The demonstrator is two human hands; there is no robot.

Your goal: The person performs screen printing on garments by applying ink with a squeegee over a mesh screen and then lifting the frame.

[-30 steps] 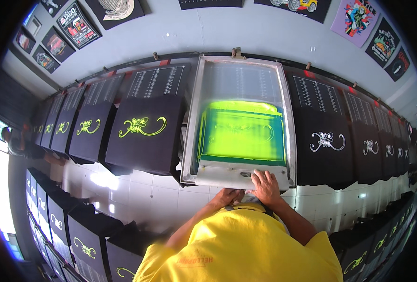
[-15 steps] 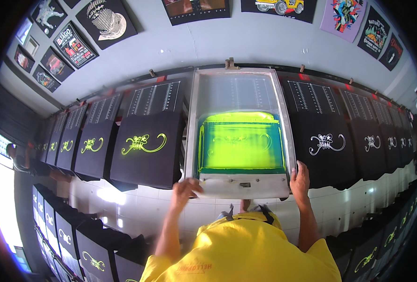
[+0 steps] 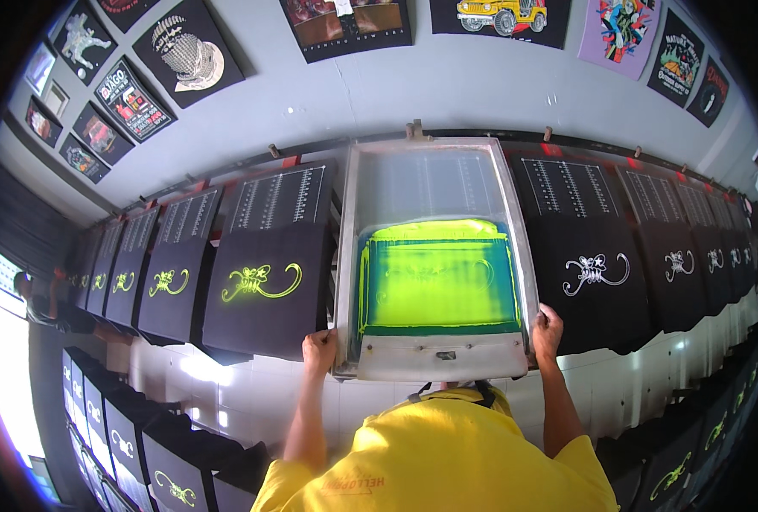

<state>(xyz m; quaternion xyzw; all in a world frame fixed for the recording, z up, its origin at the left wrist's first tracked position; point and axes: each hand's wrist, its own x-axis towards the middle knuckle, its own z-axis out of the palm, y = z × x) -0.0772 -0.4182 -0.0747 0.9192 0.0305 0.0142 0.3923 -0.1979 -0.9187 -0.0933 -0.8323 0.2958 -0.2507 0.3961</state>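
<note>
A screen printing frame (image 3: 521, 230) with pale metal sides lies over a platen in the middle of the rack. Bright yellow-green ink (image 3: 439, 282) covers most of its green mesh, and a faint curled floral design shows through. A thicker band of ink lies along the far side of that area. My left hand (image 3: 319, 351) is closed at the frame's left side, close to its front corner. On the opposite side my right hand (image 3: 548, 333) has its fingers closed around the right edge. What lies beneath the frame is hidden.
Black shirts with yellow-green designs (image 3: 262, 283) lie on platens to the left; those on the right carry white designs (image 3: 597, 273). Behind me stands another row of shirts (image 3: 174, 465). A person (image 3: 42, 303) is at the far left. Framed prints (image 3: 189, 53) hang on the grey wall.
My left hand has shifted outward from the frame's front left corner to its left side and closed there. My right hand stays at the right edge. The whole scene sits slightly lower in view.
</note>
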